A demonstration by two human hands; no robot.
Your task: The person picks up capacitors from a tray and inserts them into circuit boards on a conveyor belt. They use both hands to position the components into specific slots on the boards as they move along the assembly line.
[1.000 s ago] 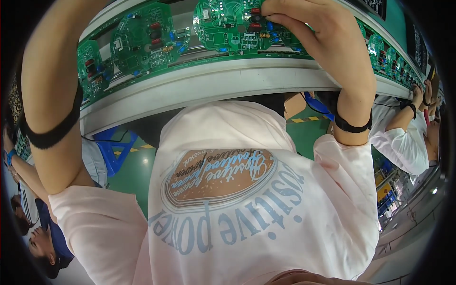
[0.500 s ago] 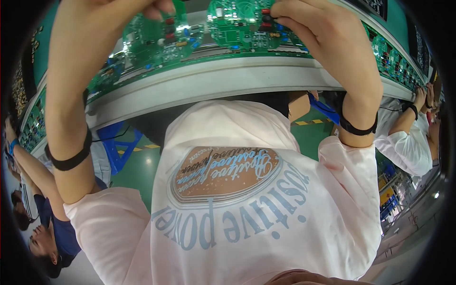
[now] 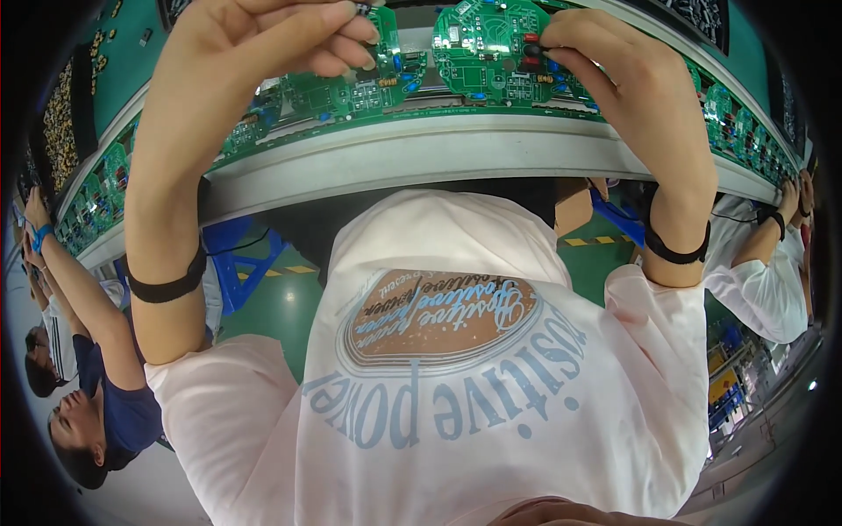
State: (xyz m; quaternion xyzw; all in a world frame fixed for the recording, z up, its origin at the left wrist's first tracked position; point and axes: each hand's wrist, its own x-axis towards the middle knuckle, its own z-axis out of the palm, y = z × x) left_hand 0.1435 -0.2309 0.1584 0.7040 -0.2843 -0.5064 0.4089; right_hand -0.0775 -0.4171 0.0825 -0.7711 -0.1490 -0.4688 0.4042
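Observation:
My left hand is raised over the left round green circuit board, thumb and index finger pinched on a small dark electronic component near the upper edge. Its other fingers curl over the board. My right hand is at the right round circuit board, fingertips close together beside a small red component and a black component. Whatever lies between those fingertips is too small to make out. Blue and striped parts also stand on both boards.
A pale metal rail runs along the near side of the boards. More populated boards continue along the line to the right. Left lies a dark tray of small yellowish parts. Co-workers sit at both sides, one in a dark blue shirt.
The head view has shifted. My left hand has moved right over the left board, and a dark component now shows in its pinch. My right hand stays at the red and black parts.

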